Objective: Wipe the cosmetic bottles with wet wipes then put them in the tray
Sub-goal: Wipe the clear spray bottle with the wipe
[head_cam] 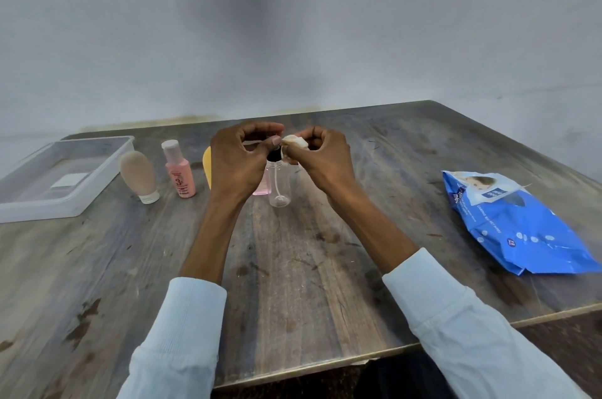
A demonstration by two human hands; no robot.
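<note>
Fingers [277, 140] pinching clear bottle's [279, 183] cap

The left hand [239, 160] covers the top of the clear bottle [279, 185], so its black cap hardly shows. A yellow thing [207, 167] peeks out behind that hand — too little to tell what it is. A pink bottle [260, 188] hides behind the wrist and the clear bottle. The small words on the blue wipes pack [514, 222] are too blurry to read. The picture's left edge cuts off the tray [107, 157]. The bench [293, 268] runs off the bottom — both sleeves do too.
</note>
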